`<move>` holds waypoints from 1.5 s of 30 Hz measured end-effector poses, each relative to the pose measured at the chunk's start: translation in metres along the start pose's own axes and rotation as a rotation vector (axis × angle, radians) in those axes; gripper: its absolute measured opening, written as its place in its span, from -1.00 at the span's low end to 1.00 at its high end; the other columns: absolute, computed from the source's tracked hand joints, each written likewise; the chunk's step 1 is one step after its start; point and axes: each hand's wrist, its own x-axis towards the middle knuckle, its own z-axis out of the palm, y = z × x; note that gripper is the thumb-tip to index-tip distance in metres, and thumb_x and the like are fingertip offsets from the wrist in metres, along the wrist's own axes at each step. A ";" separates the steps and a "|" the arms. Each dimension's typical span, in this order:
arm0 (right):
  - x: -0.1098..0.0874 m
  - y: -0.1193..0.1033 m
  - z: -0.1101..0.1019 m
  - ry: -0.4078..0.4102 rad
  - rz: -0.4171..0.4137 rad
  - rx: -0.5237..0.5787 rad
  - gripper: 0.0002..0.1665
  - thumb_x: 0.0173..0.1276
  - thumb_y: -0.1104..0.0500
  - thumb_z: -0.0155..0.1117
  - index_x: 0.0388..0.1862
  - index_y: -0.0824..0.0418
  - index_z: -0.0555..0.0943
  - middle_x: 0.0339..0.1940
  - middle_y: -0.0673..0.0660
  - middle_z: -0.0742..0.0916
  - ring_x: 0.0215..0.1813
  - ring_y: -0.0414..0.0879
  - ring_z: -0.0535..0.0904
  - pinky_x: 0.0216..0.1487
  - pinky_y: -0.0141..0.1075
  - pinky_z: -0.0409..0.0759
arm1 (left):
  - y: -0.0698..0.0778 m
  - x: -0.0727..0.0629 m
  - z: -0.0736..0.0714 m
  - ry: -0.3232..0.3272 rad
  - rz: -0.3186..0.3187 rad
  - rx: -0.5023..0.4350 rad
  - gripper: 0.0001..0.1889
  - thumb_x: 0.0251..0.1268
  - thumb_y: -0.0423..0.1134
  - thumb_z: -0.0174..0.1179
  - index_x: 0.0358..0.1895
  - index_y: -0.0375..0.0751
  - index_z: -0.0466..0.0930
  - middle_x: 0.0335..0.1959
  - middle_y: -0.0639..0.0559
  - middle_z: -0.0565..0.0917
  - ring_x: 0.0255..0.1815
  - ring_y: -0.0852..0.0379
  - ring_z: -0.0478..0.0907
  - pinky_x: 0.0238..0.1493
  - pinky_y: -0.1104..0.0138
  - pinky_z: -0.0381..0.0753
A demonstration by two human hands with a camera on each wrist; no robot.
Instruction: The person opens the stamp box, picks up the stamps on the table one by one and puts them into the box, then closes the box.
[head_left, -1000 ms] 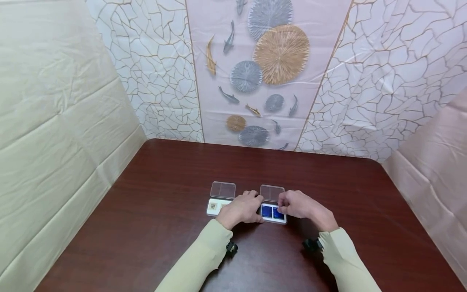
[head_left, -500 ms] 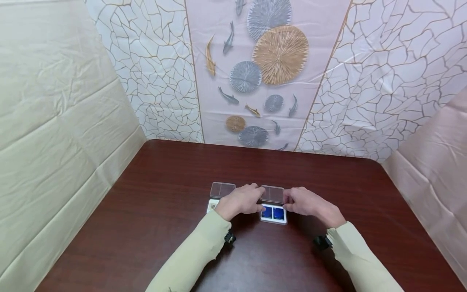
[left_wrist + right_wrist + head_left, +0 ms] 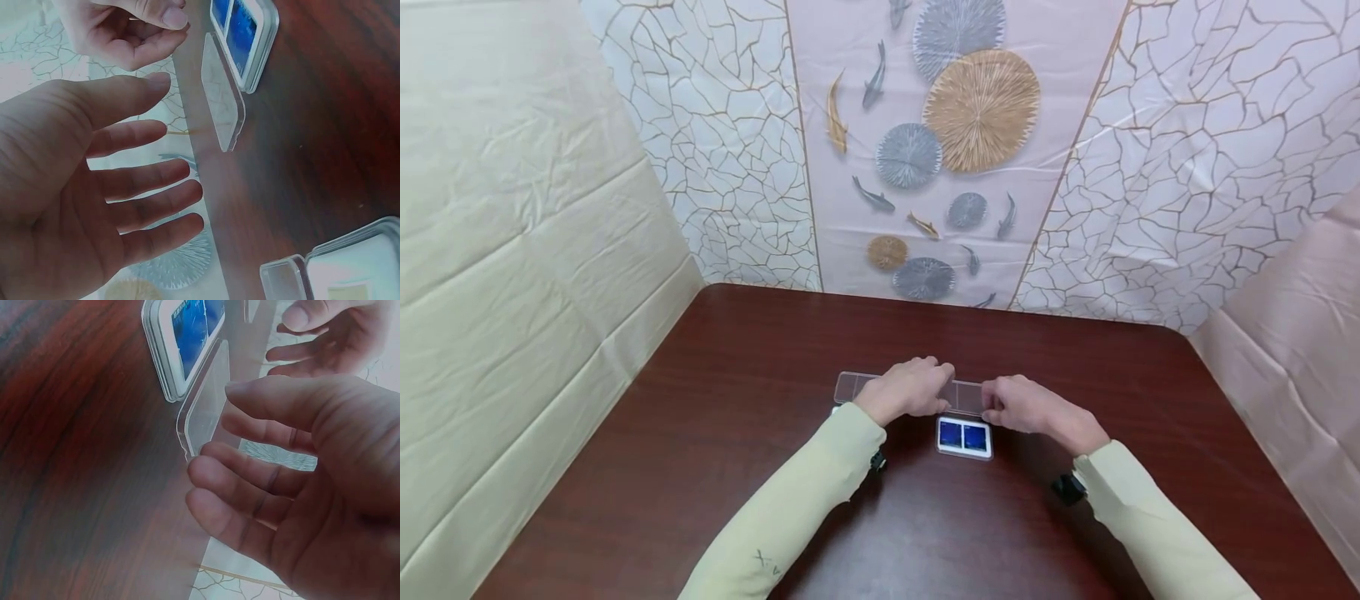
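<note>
A shallow white case [image 3: 964, 451] with two dark blue square inserts [image 3: 975, 437] lies on the table between and in front of the hands. Behind it lies its clear lid [image 3: 967, 398], with a hand at each end. My left hand [image 3: 910, 389] is by the lid's left side; its fingers are spread and nearly straight in the left wrist view, holding nothing. At the lid's right side is my right hand [image 3: 1033, 406]. Its fingers bend loosely beside the lid [image 3: 206, 403] with a gap to the thumb. Whether they touch it, I cannot tell.
A second clear lid [image 3: 852, 387] lies left, partly behind my left arm. Its white case [image 3: 353, 259] with a beige square shows in the left wrist view. The dark red-brown table [image 3: 737, 350] meets patterned cloth [image 3: 880, 275] at its far edge.
My right hand has drawn back from the blue inserts to the lid's right side. My left hand has moved up and away from the case to the lid's left side.
</note>
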 end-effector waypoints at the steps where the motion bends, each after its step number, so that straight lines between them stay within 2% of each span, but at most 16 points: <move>1: 0.001 0.001 0.000 0.004 0.000 -0.001 -0.91 0.29 0.18 0.37 -0.37 0.10 0.61 -0.58 -0.02 0.58 -0.51 -0.16 0.44 -0.44 -0.34 0.43 | 0.000 0.002 -0.001 -0.007 -0.006 0.001 -0.53 0.34 0.07 0.21 0.24 0.01 0.45 0.06 0.02 0.57 -0.01 0.09 0.54 -0.05 0.22 0.59; 8: 0.008 0.003 -0.003 0.024 -0.054 -0.035 -0.88 0.29 0.19 0.37 -0.38 0.10 0.57 -0.57 -0.01 0.58 -0.51 -0.17 0.44 -0.45 -0.36 0.43 | 0.002 0.011 -0.004 -0.033 -0.026 0.014 -0.54 0.34 0.04 0.22 0.23 0.00 0.44 0.12 -0.01 0.57 0.02 0.08 0.55 -0.02 0.21 0.60; 12: 0.012 0.004 -0.005 0.022 -0.056 -0.055 -0.87 0.28 0.18 0.38 -0.36 0.11 0.56 -0.54 0.00 0.58 -0.48 -0.17 0.45 -0.44 -0.35 0.43 | 0.002 0.015 -0.002 -0.047 -0.034 0.033 -0.54 0.34 0.04 0.22 0.23 -0.01 0.45 0.13 -0.02 0.58 0.02 0.08 0.56 0.01 0.20 0.60; 21: 0.018 0.007 -0.007 -0.030 0.001 -0.096 -0.74 0.26 0.11 0.40 -0.15 0.16 0.58 -0.29 0.16 0.61 -0.33 -0.08 0.47 -0.30 -0.25 0.48 | 0.002 0.019 -0.002 -0.094 -0.057 0.038 -0.52 0.33 0.04 0.23 0.26 0.00 0.44 0.19 -0.03 0.55 0.14 0.05 0.53 0.13 0.18 0.55; 34: 0.029 0.007 -0.010 -0.084 0.044 -0.094 -0.60 0.23 0.06 0.44 -0.01 0.16 0.55 -0.23 0.11 0.61 -0.23 -0.05 0.47 -0.19 -0.21 0.51 | 0.005 0.031 0.000 -0.126 -0.086 0.044 -0.51 0.30 0.06 0.25 0.24 0.03 0.47 0.18 -0.01 0.56 0.07 0.07 0.55 0.06 0.17 0.57; 45: 0.035 0.008 -0.009 -0.123 0.059 -0.090 -0.53 0.18 0.03 0.48 -0.01 0.17 0.54 -0.22 0.10 0.63 -0.19 -0.04 0.48 -0.15 -0.18 0.52 | 0.007 0.035 0.001 -0.173 -0.138 0.034 -0.49 0.29 0.10 0.25 0.28 0.11 0.45 0.26 0.00 0.50 0.17 0.04 0.47 0.10 0.13 0.55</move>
